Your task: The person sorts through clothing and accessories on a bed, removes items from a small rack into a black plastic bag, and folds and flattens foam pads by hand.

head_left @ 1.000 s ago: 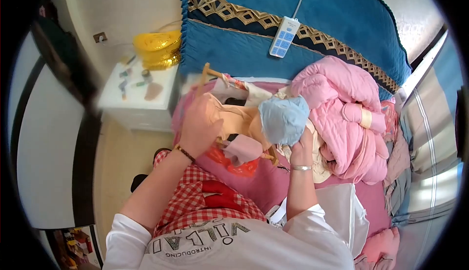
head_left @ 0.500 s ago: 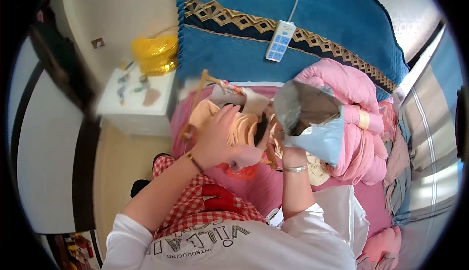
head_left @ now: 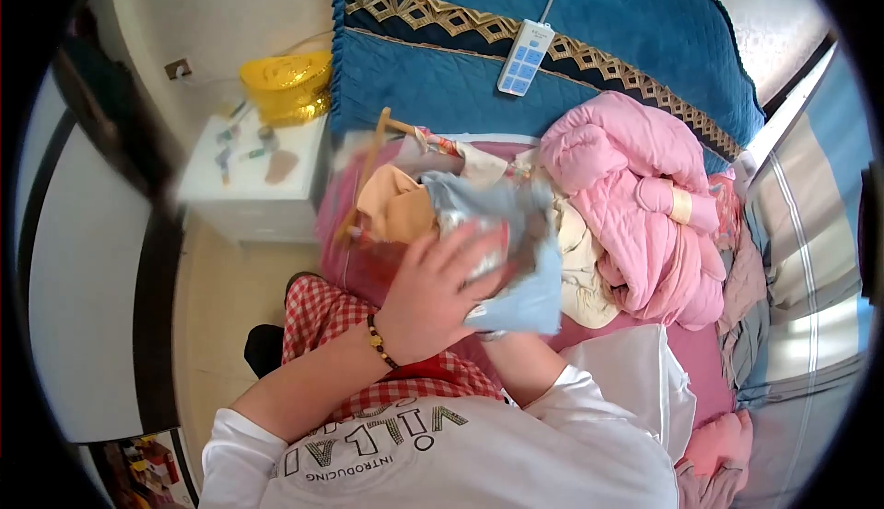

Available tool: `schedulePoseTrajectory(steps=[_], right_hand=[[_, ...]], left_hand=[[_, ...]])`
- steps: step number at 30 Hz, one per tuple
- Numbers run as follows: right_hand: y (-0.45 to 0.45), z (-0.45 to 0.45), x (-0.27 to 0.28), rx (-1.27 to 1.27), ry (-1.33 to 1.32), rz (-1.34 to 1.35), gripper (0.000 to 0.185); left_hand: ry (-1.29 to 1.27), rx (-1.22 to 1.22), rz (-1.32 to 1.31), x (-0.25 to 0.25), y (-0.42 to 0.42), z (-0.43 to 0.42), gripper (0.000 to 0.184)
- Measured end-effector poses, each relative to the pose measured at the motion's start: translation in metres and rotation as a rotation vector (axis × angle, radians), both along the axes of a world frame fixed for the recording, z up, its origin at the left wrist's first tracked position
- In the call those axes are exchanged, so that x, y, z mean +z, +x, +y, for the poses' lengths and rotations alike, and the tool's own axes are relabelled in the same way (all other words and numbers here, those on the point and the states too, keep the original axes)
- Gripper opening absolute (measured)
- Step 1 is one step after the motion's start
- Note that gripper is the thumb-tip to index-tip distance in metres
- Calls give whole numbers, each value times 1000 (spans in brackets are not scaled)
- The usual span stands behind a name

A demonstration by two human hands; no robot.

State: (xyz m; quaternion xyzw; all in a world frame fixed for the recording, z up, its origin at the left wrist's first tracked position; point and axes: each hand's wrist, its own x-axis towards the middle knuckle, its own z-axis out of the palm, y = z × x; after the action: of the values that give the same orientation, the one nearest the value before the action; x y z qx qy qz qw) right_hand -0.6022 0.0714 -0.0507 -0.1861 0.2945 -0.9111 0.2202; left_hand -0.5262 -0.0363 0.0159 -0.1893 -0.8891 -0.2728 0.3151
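Note:
A light blue bag-like piece (head_left: 529, 293) with a grey inside is in front of me, blurred by motion. Over its near left side lies my left hand (head_left: 442, 279), fingers spread. Behind the blue piece my right hand is hidden; only the forearm and part of a silver bracelet show below it. Peach-coloured cloth (head_left: 396, 205) lies within a wooden frame (head_left: 373, 164) just beyond my left hand. Cream cloth (head_left: 580, 274) rests to the right of the blue piece.
A pink quilt (head_left: 635, 196) is heaped on the right of the bed. A power strip (head_left: 526, 58) hangs on the blue headboard (head_left: 433, 86). On the left, a white nightstand (head_left: 249, 178) bears a gold object (head_left: 287, 90) and small items. White fabric (head_left: 635, 371) lies near my right arm.
The blue piece has moved left and toward me, over the frame's right part. My left hand has moved from the peach cloth to the blue piece, and my right hand has gone behind it.

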Motion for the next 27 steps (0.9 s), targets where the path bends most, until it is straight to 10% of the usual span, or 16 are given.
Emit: schedulePoseTrajectory(steps=[2, 6, 7, 8, 10, 18, 22, 25, 26, 27], right_hand=[[2, 0, -5, 31, 31, 3, 58], [-5, 28, -39, -105, 462, 700, 60], [25, 26, 24, 171, 142, -145, 64], [36, 33, 30, 106, 133, -152, 64], [65, 45, 27, -221, 999, 621, 74], [163, 119, -38, -306, 1003, -71, 37], [215, 227, -72, -269, 856, -576, 34], [269, 374, -72, -15, 1214, -826, 31], [288, 403, -63, -57, 1492, 66, 32], [311, 459, -75, -151, 1470, -777, 27]], left_hand=[[-227, -207, 27, -29, 0, -5, 54], [453, -150, -108, -38, 15, -13, 35], [449, -206, -122, -36, 14, -16, 35], [513, -264, -263, -31, 15, -17, 34], [902, -387, -631, -37, 19, -2, 35], [10, -781, -1091, -40, 40, 29, 36], [61, -551, -587, -45, 33, 28, 25], [262, -444, -621, -38, 21, 16, 23], [260, -448, -610, -34, 22, 15, 23], [276, -436, -640, -30, 24, 13, 22]])
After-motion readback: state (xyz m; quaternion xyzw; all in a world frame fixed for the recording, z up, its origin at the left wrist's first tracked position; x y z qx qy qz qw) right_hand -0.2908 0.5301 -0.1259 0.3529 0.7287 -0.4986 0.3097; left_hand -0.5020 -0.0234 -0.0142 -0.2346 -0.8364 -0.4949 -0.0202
